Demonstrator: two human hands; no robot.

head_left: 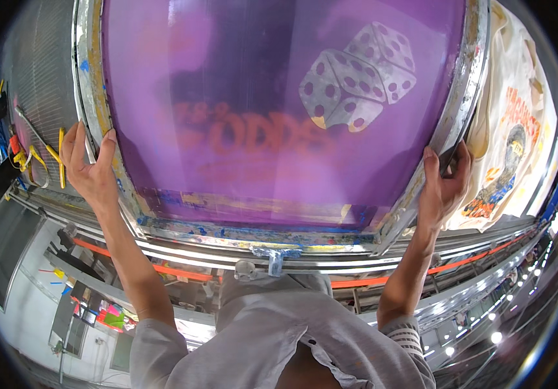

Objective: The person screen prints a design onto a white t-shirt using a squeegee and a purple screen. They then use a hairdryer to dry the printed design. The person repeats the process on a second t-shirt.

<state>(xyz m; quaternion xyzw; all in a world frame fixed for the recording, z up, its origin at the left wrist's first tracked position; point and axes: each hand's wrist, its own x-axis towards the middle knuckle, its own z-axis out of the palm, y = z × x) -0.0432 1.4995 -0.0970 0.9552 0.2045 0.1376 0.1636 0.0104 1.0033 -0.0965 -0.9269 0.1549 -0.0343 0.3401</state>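
Note:
A large screen printing frame point(453, 117) lies before me, with purple mesh point(246, 71) stretched across it. Two dice point(344, 84) show as a pale stencil at the mesh's upper right. Blurred orange lettering shows through lower down. My left hand point(91, 170) grips the frame's left side, thumb on the paint-stained metal and fingers round the outer edge. On the opposite side my right hand point(443, 188) holds the frame the same way, its fingers partly hidden beyond the rim. A small blue-stained clamp point(275, 259) sits at the near edge, between my arms.
To the right lies a cream garment point(509, 129) with a coloured print. Yellow-handled tools point(55, 155) and dark objects lie at the far left. A metal rail and an orange strip point(383, 281) run along the table's near side, by my body.

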